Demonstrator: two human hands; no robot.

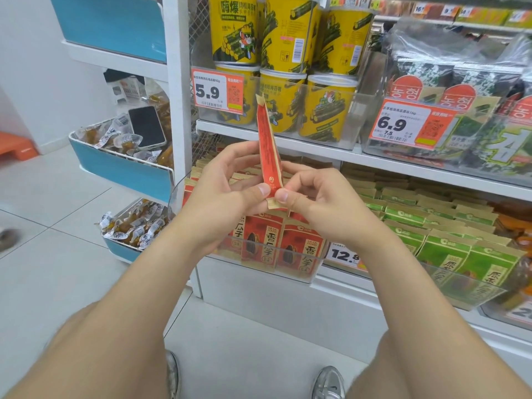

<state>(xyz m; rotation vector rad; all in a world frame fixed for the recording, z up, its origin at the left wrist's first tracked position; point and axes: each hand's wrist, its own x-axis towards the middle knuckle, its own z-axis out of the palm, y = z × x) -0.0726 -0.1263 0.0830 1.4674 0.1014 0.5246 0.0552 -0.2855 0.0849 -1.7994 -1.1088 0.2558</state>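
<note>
— Red paper with tan edges, that packet (267, 145). It's held right above the clear bin (302, 276), turned edge-on and nearly upright, its top leaning slightly to the left.

— Which hand has it?

— Both, and both at the lower end. The left hand (227, 182) presses its thumb on one face while its curled fingers reach a little way up behind. The right hand (322, 200) pinches the other face and the bottom seam between thumb and bent fingers. Neither hand is nearer than the other, and the whole upper part stands free of the fingers.

— So the long axis runs up, away from the grip?

— Yes, up from the bin. If it's meant to go back in, I'd guess it drops straight down, since the bin is directly under the hands.

— What's in the bin?

— More red packets (299, 249) like this one, standing on end in rows with their faces forward. From here I can't make out a free gap among them.

— And around it?

— Right of the bin, green packets (449, 249) stand in another clear holder. On the shelf above the bin, yellow tubs (331, 108) are stacked two high in a clear box. Left of the bin hangs a blue tray (121, 168) with small wrapped snacks (115, 136) in it, and a phone (146, 126) lies on top of them.
</note>
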